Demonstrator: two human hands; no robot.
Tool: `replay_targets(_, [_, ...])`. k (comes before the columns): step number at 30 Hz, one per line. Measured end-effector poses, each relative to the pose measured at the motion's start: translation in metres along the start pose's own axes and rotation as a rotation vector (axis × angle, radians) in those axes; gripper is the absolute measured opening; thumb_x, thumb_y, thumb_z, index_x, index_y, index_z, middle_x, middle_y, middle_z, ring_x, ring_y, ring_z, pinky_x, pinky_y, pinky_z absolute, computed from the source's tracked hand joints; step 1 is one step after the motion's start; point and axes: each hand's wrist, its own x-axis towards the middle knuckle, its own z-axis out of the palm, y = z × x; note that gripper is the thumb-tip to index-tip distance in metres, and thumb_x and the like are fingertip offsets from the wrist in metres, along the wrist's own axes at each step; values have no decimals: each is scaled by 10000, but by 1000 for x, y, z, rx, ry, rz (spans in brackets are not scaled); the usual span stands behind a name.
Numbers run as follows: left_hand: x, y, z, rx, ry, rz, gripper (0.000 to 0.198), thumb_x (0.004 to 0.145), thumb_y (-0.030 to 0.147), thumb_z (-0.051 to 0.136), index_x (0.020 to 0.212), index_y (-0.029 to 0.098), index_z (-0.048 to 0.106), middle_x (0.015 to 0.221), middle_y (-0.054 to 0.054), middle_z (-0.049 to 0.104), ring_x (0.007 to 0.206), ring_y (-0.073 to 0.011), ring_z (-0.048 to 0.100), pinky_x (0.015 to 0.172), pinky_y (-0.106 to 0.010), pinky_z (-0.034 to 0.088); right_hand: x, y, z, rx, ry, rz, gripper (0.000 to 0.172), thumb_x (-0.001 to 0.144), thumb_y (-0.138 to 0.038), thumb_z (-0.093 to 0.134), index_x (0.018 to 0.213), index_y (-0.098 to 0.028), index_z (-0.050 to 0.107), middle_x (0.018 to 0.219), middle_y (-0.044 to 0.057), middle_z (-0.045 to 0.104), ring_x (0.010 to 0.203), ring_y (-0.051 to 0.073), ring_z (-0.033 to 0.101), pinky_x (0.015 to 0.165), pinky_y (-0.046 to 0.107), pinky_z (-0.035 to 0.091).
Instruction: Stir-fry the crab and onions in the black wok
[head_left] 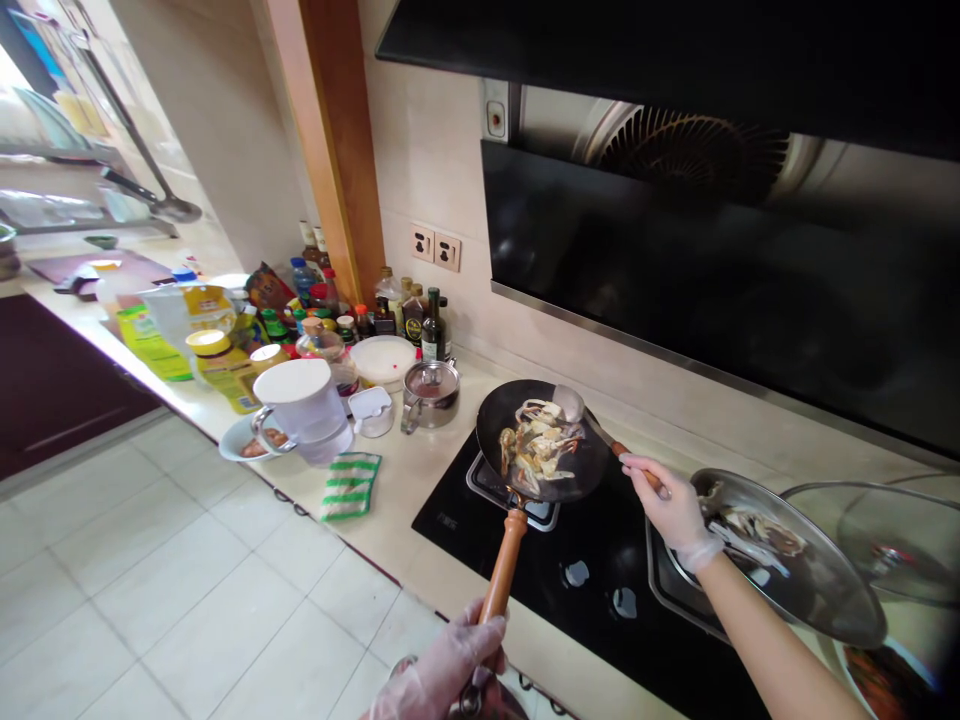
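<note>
Wrapped in a thin, clear glove, the left hand (pixel 454 655) is closed around the wooden handle (pixel 504 565) of a dark, round frying pan (pixel 493 415). Farther left, a translucent pitcher (pixel 304 415) with a white lid and a nubbly green-and-white striped cloth (pixel 351 487) are set on the smooth, pale bench (pixel 409 490); a strip of its surface is seen between cloth and stove (pixel 540 590). Over the left burner, crab pieces (pixel 541 445), jagged and creamy white with brownish-orange patches, are heaped in the pan's middle. Beside them, near the far rim, the rounded metal blade of a spatula (pixel 568 403) is placed, its wooden grip clasped by the gloved right hand (pixel 667 505). Between the pans, glossy black glass is exposed. At right, more pale pieces (pixel 761 535) are held in a larger, shiny metal pan (pixel 847 595), beside a glass lid (pixel 919 530).
</note>
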Motion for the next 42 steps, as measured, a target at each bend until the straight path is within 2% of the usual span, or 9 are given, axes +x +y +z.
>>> replay_targets(4, [-8, 5, 4, -13, 13, 13, 570, 710, 621, 680, 1054, 202, 504, 617, 44, 595, 424, -86, 494, 443, -217, 306, 17, 7, 20, 83, -14, -12, 232, 909, -395, 563, 983, -209, 681, 1084, 95, 741, 910, 204, 733, 876, 360, 573])
replay_targets(7, [-13, 8, 5, -29, 15, 25, 526, 738, 585, 665, 1059, 199, 510, 655, 39, 607, 454, -76, 499, 451, -207, 299, 23, 7, 20, 86, -42, -48, 231, 900, -398, 570, 975, -214, 687, 1089, 85, 739, 961, 203, 718, 938, 372, 546])
replay_targets(11, [-4, 1, 3, -10, 20, -24, 623, 677, 635, 670, 1066, 182, 493, 611, 48, 593, 400, -71, 472, 401, -204, 251, 31, 4, -10, 30, -82, -81, 208, 872, -379, 604, 980, -239, 714, 1080, 63, 742, 1029, 216, 692, 1012, 392, 502])
replay_targets(17, [12, -5, -7, 63, 107, -32, 749, 594, 744, 653, 1060, 185, 476, 493, 82, 544, 302, -62, 385, 342, -210, 135, 58, -3, -68, -121, -161, -85, 212, 843, -404, 606, 946, -257, 718, 1017, 62, 760, 961, 245, 716, 920, 381, 566])
replay_targets(24, [2, 6, -28, 116, 177, 62, 766, 597, 792, 633, 1035, 181, 490, 514, 89, 538, 306, -41, 350, 340, -203, 134, 117, -19, -85, -100, -348, 108, 206, 772, -436, 694, 870, -262, 746, 955, 61, 771, 830, 248, 743, 851, 380, 600])
replay_targets(26, [2, 9, -30, 134, 175, 53, 776, 592, 797, 627, 1038, 176, 494, 502, 92, 527, 313, -43, 343, 343, -202, 146, 132, -9, -85, 17, -348, 215, 233, 711, -441, 756, 837, -245, 742, 988, 74, 769, 826, 258, 747, 867, 400, 598])
replay_targets(29, [1, 13, -27, 149, 167, 27, 776, 580, 798, 621, 1023, 173, 504, 475, 100, 501, 304, -42, 305, 348, -213, 153, 145, 24, -89, 218, -353, 385, 341, 613, -438, 838, 849, -211, 743, 1007, 98, 766, 858, 288, 746, 925, 443, 573])
replay_targets(35, [-12, 23, -19, 127, 170, 119, 624, 650, 695, 651, 956, 164, 534, 537, 95, 478, 375, -30, 316, 389, -211, 186, 137, 93, -84, 536, -322, 634, 328, 583, -296, 876, 856, -187, 731, 993, 121, 765, 907, 319, 736, 963, 437, 556])
replay_targets(42, [-5, 11, -30, 151, 182, 103, 588, 718, 669, 613, 994, 156, 534, 577, 77, 496, 378, -34, 362, 397, -225, 144, 112, 114, -59, 669, -222, 683, 203, 644, -254, 819, 797, -196, 698, 948, 109, 771, 836, 311, 747, 922, 456, 576])
